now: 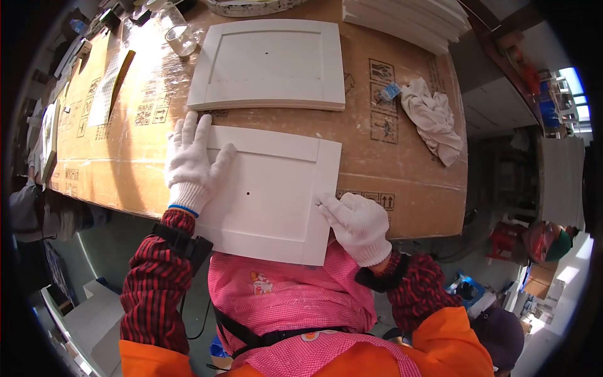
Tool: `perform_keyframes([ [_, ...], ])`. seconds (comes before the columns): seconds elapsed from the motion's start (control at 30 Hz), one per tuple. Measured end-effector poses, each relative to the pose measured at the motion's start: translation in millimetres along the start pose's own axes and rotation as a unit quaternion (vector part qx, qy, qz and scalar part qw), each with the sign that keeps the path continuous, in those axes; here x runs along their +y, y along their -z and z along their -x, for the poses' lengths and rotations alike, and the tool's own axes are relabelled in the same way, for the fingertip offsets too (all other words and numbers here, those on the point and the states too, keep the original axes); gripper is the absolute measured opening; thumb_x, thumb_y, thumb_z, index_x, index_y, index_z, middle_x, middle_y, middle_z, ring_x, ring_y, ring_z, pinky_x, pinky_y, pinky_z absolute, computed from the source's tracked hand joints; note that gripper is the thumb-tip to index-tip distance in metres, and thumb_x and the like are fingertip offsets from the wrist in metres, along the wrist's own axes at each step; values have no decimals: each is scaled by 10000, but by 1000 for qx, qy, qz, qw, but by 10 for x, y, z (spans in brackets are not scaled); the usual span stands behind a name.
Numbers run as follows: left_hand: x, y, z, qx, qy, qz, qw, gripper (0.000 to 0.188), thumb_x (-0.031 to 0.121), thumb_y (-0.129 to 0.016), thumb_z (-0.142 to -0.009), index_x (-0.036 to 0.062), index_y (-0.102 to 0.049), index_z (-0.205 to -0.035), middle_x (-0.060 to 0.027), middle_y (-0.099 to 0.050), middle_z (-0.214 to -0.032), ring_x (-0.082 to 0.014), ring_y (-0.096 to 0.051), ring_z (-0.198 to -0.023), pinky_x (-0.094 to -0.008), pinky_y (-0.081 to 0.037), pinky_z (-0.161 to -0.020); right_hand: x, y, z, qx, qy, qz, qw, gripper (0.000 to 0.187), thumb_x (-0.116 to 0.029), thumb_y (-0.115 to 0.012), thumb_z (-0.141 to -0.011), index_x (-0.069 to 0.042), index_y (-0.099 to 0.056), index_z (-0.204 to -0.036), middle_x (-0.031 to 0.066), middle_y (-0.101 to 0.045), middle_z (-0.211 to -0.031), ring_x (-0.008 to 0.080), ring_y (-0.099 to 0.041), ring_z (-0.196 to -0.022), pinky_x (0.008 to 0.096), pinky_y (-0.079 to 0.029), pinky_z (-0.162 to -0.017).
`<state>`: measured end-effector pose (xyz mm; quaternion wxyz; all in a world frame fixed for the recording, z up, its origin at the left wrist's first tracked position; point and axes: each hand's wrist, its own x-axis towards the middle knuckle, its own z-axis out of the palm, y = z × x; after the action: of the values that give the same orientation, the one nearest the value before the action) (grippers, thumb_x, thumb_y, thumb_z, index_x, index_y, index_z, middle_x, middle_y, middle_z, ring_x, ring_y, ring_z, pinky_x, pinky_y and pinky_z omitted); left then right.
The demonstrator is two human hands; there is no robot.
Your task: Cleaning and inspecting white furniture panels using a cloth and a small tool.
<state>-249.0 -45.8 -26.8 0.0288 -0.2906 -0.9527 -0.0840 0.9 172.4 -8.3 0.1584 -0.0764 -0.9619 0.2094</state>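
A white framed panel (270,195), like a cabinet door with a small dark hole in its middle, lies at the table's near edge and overhangs it slightly. My left hand (191,154), in a white knit glove, rests flat with fingers spread over the panel's left edge. At the right edge my right hand (358,223), gloved alike, is closed with thumb and fingers pressed together on the frame. Something tiny may be between those fingertips; I cannot make it out. Just beyond lies a stack of similar panels (267,63).
Brown printed cardboard (408,195) covers the table. A crumpled pale cloth (432,119) and a small blue-labelled item (389,92) lie to the right. More white boards (408,22) are stacked at the far right. A clear jar (181,41) and a yellow-edged sheet (110,91) are on the left.
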Motion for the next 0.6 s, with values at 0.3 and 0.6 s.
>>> perform_keyframes([
  [0.3,-6,-18,13,3,0,6,1000,765,456,-686,-952,65,-463,-1571,-200,-360,-1676,-433,-304,-1550,-511,-278,-1274,2,14,-10,-2,6,15,1000,273,-200,-810,-850,-178,-804,-1122,44,-542,-699,246,-604,-642,384,-486,-571],
  [0.6,15,32,4,-37,20,15,999,815,552,-628,-970,80,-421,-1602,-193,-300,-1708,-403,-230,-1593,-523,-189,-1308,-1,-24,162,1,13,-32,999,260,-173,-811,-850,-169,-806,-1110,40,-555,-674,250,-592,-601,386,-470,-546],
])
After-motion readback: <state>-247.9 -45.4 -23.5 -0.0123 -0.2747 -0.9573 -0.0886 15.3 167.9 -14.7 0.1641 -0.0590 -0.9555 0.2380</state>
